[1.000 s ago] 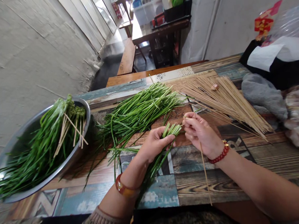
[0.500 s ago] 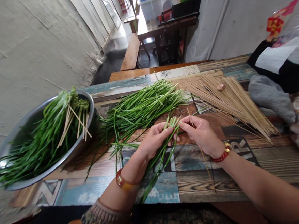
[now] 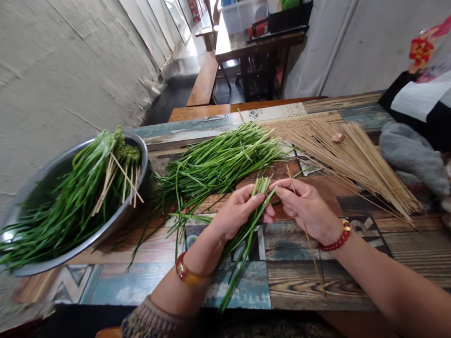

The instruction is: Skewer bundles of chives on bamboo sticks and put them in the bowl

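My left hand (image 3: 234, 212) is closed around a small bunch of garlic chives (image 3: 242, 271), its pale cut ends sticking up past my thumb. Close beside it, my right hand (image 3: 307, 202) pinches the end of one green chive stalk against the bunch. A thin bamboo skewer (image 3: 312, 258) also passes through the right hand, slanting down toward the table's near edge. Just beyond both hands lies a loose pile of garlic chives (image 3: 221, 161). To the right of that pile, many bamboo skewers (image 3: 368, 164) are spread out, with a small pinkish lump (image 3: 337, 138) on them.
At left, a metal basin (image 3: 146, 161) holds chives bundled on skewers (image 3: 123, 178). A grey bag (image 3: 413, 150) and a black box (image 3: 439, 128) sit at right. Behind the patterned table (image 3: 295, 282) are a bench (image 3: 204, 80) and another table with a plastic bin (image 3: 243, 16).
The fingers of my right hand have shifted slightly along the stalk beside the bunch. The skewer stays in that hand. The whole view has moved a little.
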Motion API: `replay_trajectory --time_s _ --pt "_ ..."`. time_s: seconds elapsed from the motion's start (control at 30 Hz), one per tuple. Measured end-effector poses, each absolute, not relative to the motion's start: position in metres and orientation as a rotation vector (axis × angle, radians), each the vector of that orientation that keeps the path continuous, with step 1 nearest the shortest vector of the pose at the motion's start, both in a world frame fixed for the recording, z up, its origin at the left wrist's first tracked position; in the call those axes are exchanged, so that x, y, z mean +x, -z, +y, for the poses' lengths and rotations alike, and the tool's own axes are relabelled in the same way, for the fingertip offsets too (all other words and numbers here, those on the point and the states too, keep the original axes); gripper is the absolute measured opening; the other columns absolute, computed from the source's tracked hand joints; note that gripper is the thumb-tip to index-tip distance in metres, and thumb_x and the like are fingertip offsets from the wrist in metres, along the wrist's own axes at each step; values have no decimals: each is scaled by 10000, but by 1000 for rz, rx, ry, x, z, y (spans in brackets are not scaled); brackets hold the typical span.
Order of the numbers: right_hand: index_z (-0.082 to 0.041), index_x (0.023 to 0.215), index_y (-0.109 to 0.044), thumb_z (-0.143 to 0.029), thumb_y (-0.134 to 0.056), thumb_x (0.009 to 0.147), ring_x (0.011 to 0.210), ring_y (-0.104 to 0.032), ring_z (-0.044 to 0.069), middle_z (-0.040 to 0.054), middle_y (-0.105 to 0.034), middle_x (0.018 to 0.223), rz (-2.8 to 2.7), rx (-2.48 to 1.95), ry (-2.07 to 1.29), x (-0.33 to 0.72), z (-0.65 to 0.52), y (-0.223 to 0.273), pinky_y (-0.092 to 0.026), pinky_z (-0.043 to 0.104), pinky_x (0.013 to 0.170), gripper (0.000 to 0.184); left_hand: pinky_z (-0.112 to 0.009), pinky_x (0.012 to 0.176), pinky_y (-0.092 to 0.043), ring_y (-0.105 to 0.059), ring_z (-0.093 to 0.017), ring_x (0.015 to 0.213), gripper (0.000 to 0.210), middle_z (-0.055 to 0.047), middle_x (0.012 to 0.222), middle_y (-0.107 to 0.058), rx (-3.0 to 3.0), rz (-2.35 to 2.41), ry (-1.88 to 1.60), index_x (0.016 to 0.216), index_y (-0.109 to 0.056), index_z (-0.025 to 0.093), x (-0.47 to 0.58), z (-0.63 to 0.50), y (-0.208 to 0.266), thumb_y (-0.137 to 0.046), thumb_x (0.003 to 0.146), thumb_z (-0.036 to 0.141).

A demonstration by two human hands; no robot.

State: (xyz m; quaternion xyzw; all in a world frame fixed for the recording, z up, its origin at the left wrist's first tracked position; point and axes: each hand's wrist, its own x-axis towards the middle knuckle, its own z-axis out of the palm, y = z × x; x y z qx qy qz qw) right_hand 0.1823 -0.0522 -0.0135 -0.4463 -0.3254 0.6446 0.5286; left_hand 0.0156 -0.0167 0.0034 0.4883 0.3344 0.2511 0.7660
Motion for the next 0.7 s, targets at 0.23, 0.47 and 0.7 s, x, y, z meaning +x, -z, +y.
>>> replay_trajectory --time_s 0.23,0.47,0.7 --pt "-159 924 -664 -432 -708 748 420 -269 39 -68 -472 546 -833 -1166 -1480 180 -49 17 -177 207 384 328 -179 494 -429 -535 -71 496 278 8 654 -609 1147 843 -631 917 -547 130 17 -17 -2 -676 796 345" --pt "-155 760 -637 -453 -678 757 448 -366 59 -38 -528 567 -990 -1258 -1352 179 -49 10 -275 212 413 301 -190 528 -438 -546 -74 528 260 -10 690 -622 1204 838 -614 886 -547 126 17 -18 -5 -643 822 359" --pt "-178 773 -599 -475 -615 820 563 -546 126 -4 -607 609 -1084 -1126 -1372 180 -50 13 -450 260 568 301 -193 563 -442 -567 -76 567 299 -50 777 -656 1239 793 -469 892 -586 110 13 -14 -18 -602 849 406"
